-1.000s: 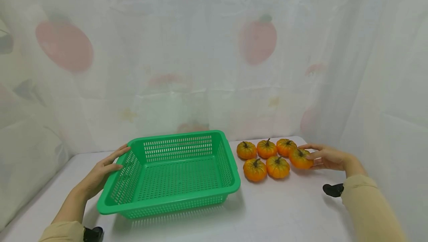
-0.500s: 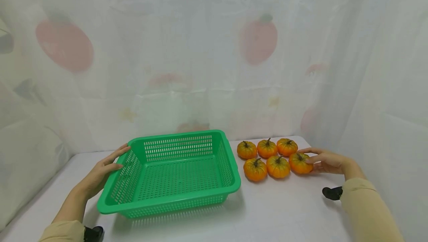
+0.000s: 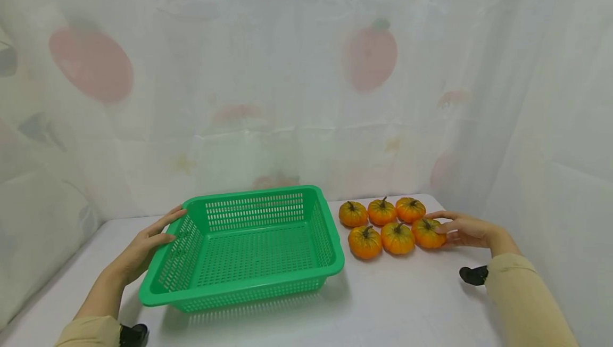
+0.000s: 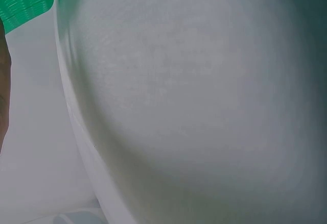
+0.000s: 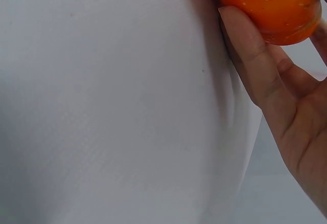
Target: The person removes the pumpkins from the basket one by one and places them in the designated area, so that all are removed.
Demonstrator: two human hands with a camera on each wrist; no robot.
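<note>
— So, where are your hands?

— Well, my left hand (image 3: 143, 248) rests against the left end of the green basket (image 3: 249, 283), fingers straight along its rim, gripping nothing. My right hand (image 3: 466, 230) lies on the counter (image 3: 407, 304) at the far right, thumb and fingers curled round the end pumpkin (image 3: 428, 233); the right wrist view shows my thumb (image 5: 250, 55) pressed against its orange side.

— And that pumpkin sits where?

— On the counter, at the right end of the near row, touching its neighbour. Six pumpkins stand in two rows of three, all upright with stems up, just beside the basket's right wall.

— Anything in the basket?

— Only its slotted floor shows. It sits flat on the counter, long side toward me.

— What's behind it all?

— A pale curtain (image 3: 306, 70) printed with faded red fruit hangs along the back and right side. The left wrist view shows only blurred white cloth and a green corner of the basket.
</note>
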